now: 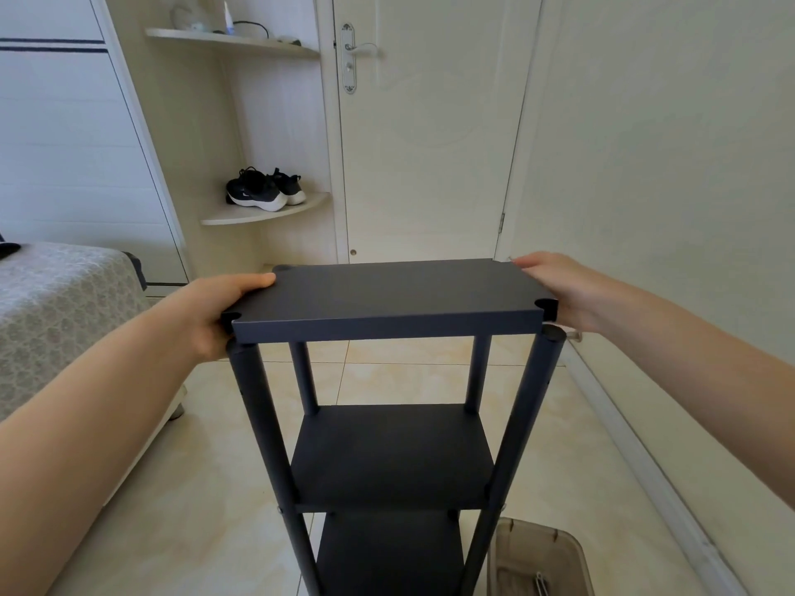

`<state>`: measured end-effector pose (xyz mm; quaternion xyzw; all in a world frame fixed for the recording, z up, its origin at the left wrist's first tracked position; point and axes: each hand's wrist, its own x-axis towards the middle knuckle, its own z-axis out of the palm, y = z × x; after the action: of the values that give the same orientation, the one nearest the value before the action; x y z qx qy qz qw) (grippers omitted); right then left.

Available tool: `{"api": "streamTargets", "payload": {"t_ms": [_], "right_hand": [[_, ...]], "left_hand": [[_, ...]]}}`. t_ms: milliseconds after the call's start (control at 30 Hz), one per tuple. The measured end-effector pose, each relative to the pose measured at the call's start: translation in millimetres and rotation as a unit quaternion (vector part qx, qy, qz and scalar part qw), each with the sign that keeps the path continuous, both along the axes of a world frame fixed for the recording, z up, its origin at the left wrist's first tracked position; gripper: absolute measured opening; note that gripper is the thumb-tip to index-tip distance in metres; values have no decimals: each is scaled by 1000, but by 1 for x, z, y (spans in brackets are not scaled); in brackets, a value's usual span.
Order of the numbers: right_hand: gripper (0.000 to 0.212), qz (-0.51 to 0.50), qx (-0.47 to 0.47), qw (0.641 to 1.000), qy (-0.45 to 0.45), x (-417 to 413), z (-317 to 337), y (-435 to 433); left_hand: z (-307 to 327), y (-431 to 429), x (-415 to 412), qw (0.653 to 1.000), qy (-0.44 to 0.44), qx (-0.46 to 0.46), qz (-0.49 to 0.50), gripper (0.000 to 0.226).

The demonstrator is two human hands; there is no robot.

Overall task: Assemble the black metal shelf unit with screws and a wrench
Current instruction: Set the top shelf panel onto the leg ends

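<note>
A black metal shelf unit stands upright on the tiled floor in front of me, with round posts (257,406) and two lower shelves (391,453) fixed between them. The top shelf panel (387,294) lies across the post tops. My left hand (215,311) grips the panel's left end, thumb on top and fingers underneath. My right hand (555,290) holds the right end the same way. At the near right corner the post top (553,333) shows just below the panel's notch. No wrench is visible in either hand.
A clear plastic box (537,557) with small metal parts sits on the floor at lower right. A bed (56,311) is at left, a closed door (430,144) ahead, corner shelves with black shoes (264,189), and a wall close on the right.
</note>
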<state>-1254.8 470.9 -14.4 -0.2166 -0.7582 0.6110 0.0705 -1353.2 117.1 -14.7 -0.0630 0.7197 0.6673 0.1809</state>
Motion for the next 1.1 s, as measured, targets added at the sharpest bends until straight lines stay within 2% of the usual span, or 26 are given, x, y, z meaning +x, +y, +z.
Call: {"api": "streamTargets", "payload": {"t_ms": [67, 200, 433, 700, 867, 1000, 1033, 1100], "right_hand": [[31, 52, 17, 998, 11, -1, 0, 5], [40, 136, 24, 990, 18, -3, 0, 9], [30, 139, 198, 969, 53, -10, -3, 20], [24, 209, 233, 948, 52, -6, 0, 37], [26, 212, 211, 954, 36, -10, 4, 38], [45, 182, 103, 978, -1, -10, 6, 38], [45, 167, 74, 983, 1, -10, 7, 37], [31, 115, 48, 992, 2, -6, 6, 33]], "left_hand": [[0, 1, 1, 1000, 1, -4, 8, 20], [0, 2, 1, 1000, -5, 1, 25, 20], [0, 10, 6, 999, -15, -11, 48, 21], [1, 13, 10, 998, -23, -15, 65, 23], [1, 12, 11, 997, -19, -23, 72, 23], [1, 10, 11, 998, -25, -10, 64, 23], [1, 10, 11, 998, -26, -9, 63, 23], [2, 10, 11, 998, -26, -7, 61, 23]]}}
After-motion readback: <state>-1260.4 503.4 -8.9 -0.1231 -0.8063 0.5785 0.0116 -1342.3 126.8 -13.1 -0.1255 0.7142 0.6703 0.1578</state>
